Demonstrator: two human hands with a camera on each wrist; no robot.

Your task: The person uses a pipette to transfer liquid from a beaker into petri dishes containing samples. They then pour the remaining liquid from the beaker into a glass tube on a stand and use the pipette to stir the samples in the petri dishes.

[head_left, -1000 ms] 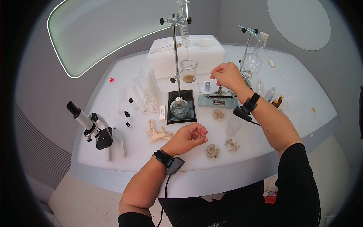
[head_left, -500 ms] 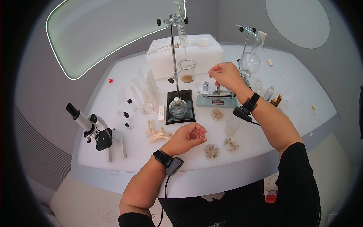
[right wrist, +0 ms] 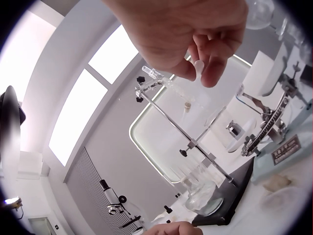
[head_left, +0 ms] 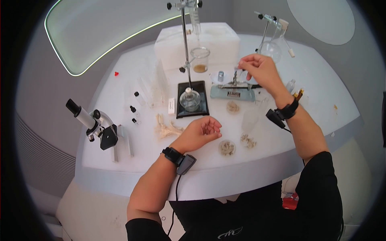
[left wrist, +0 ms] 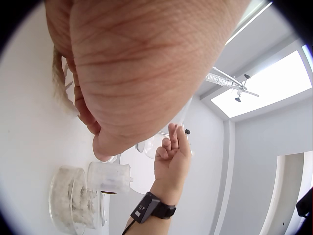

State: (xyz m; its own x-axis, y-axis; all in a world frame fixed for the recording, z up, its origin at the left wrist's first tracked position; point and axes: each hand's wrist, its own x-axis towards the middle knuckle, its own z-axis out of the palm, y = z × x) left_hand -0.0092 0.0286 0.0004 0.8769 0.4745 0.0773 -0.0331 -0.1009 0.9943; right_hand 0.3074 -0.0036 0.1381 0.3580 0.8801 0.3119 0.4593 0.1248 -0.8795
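Standing by the bench's (head_left: 305,124) left edge, the microscope (head_left: 96,128) leaves the middle free. Near the front edge, the left hand (head_left: 197,133) curls loosely round nothing, probably idle. Behind, a ring (head_left: 200,52) holds the beaker (head_left: 200,66) higher than the capped lamp (head_left: 189,99), presumably for warming. By the balance (head_left: 233,94), toward the back edge, the right hand's (head_left: 262,73) grip pinches a small pale piece (right wrist: 199,67), likely for fine control.

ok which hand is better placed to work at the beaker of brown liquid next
Probably the right hand: it is nearer the beaker and pinches a small pale object. The left hand is farther away, by the pale branched piece.
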